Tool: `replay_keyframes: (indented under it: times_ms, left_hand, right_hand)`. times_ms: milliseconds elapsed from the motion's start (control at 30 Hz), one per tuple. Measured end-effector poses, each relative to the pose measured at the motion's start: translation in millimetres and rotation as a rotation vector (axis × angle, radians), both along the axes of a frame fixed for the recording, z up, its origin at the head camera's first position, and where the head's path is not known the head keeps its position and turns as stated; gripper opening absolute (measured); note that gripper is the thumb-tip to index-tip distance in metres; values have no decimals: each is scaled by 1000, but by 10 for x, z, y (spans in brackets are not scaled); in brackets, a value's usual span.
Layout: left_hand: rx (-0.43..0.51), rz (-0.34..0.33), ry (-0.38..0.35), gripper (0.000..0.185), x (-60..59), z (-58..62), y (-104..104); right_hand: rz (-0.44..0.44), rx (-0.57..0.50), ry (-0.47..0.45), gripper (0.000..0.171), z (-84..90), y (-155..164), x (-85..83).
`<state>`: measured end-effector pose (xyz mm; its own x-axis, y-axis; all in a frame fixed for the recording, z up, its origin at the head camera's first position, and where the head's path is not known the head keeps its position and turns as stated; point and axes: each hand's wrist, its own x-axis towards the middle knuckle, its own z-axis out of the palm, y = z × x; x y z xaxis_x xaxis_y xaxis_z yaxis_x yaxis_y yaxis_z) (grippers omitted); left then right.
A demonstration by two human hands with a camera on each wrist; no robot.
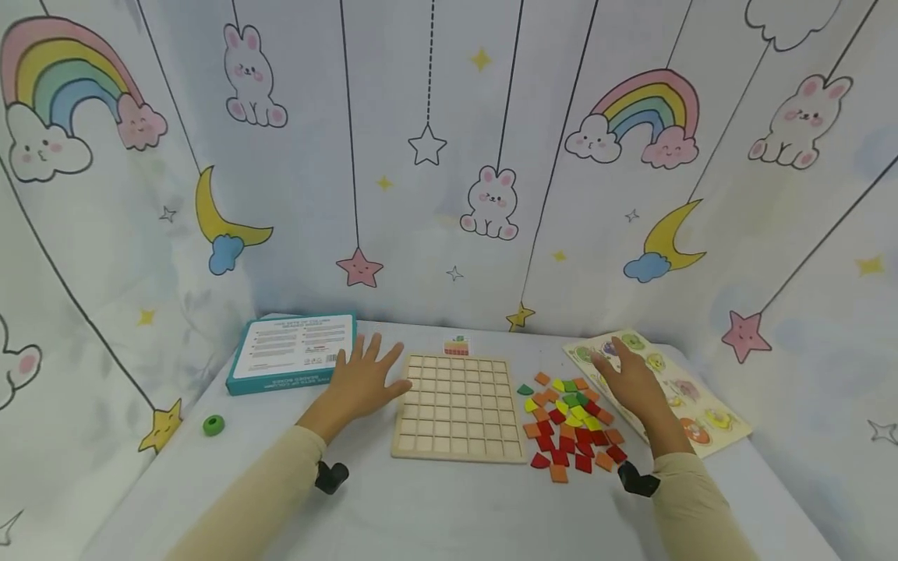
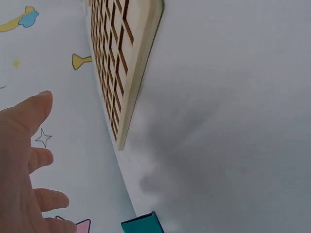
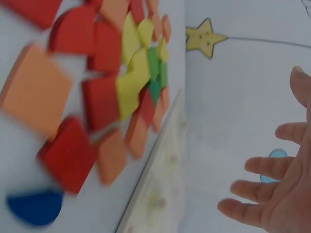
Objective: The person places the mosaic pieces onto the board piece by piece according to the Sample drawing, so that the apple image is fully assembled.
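White cloth covers the table, where the grid board (image 1: 458,407) lies centred with the tile pile (image 1: 571,425) just to its right; the left hand (image 1: 361,382) hovers at the board's left edge, the right hand (image 1: 629,378) past the pile, both with fingers spread and holding nothing. A clean pick probably means pinching one loose tile at the pile's edge. Motion blur smears the right wrist view, and the picture board (image 1: 708,421) is partly hidden.

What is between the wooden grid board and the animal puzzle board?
In the head view, a pile of colored tiles lies between the grid board and animal puzzle board.
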<state>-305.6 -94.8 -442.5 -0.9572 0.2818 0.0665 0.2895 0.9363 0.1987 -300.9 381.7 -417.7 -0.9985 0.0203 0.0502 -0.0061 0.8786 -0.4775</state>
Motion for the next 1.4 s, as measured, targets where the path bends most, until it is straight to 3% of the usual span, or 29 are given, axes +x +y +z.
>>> replay_keyframes:
  times_ms: [133, 300, 500, 700, 900, 1167, 1400]
  left_hand:
    - [3, -47, -72, 76, 143, -53, -54]
    - [-1, -107, -108, 72, 270, -120, -85]
    - [7, -129, -156, 70, 378, -192, -74]
    - [25, -137, -193, 71, 453, -185, -69]
    - [45, -151, -202, 71, 424, -190, -51]
    - [20, -167, -220, 70, 381, -218, -7]
    - [4, -190, -218, 71, 370, -226, -13]
  right_hand:
    - [-22, -40, -73, 91, -85, 214, 187]
    - [-26, 2, -104, 85, -156, 395, 404]
    - [-17, 29, -207, 80, -244, 485, 636]
    - [-10, -24, -299, 65, -357, 456, 866]
    - [-38, -3, -304, 56, -403, 428, 915]
    - [-9, 2, -262, 20, -418, 403, 921]
    - [-26, -17, -282, 13, -451, 393, 920]
